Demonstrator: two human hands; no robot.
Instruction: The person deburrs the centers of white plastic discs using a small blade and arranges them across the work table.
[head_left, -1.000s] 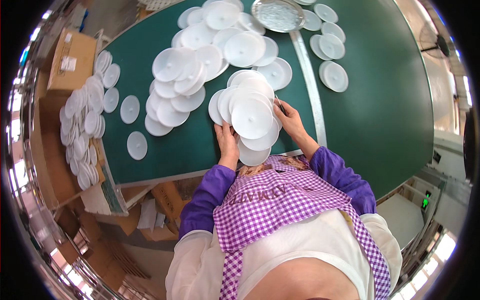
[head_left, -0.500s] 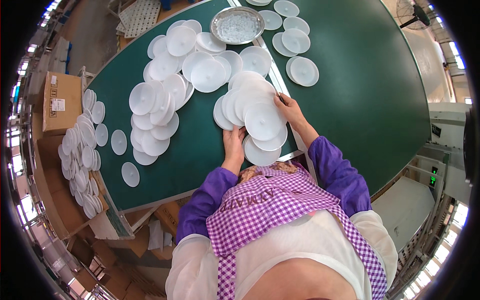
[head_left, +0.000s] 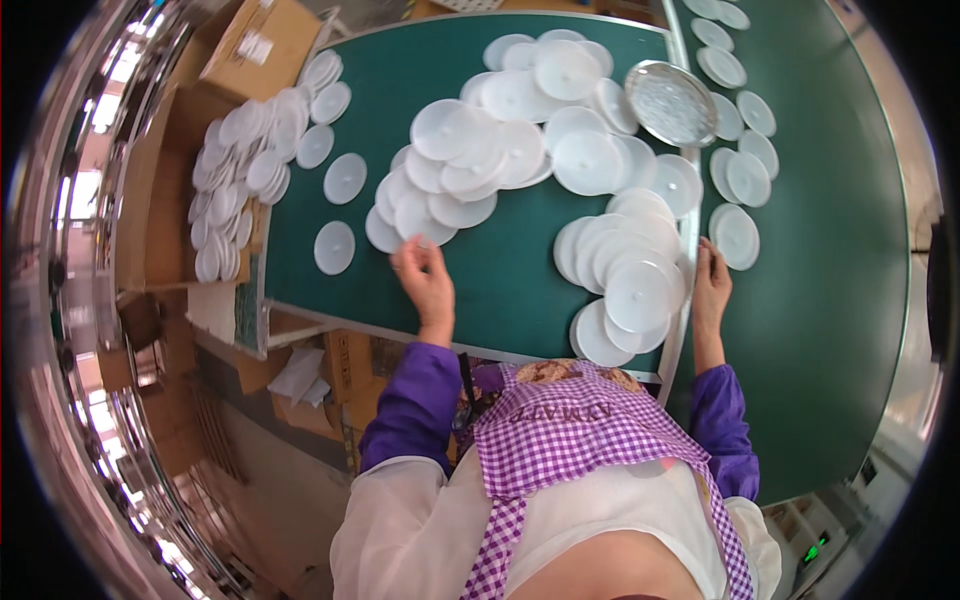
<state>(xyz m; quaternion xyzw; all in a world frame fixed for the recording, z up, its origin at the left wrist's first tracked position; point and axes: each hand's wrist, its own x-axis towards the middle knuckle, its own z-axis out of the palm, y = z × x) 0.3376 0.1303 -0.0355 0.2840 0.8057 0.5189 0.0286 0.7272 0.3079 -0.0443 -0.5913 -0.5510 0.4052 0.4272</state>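
My left hand [head_left: 427, 288] is at the near edge of a heap of thin, round, translucent white discs [head_left: 466, 165], each with a small nub at its centre. Its bent fingers are slightly apart, and the fingertips meet the rim of the lowest disc [head_left: 424, 218]. My right hand [head_left: 711, 288] rests by the metal strip [head_left: 688, 225], its fingers curled together; what they hold, if anything, is too small to make out. Between my hands lies an overlapping fan of the same discs [head_left: 640, 295], which neither hand touches.
A round metal bowl [head_left: 672, 103] of small clear pieces stands near the strip. More discs [head_left: 735, 237] lie in groups on the green table right of it. At left, discs are heaped by an open cardboard box [head_left: 165, 190]; two single discs [head_left: 335, 247] lie nearby.
My left hand has left the disc fan and moved left to the heap. My right hand has drawn off the fan to the strip; the slim dark tool seen in it no longer shows. The view has shifted left.
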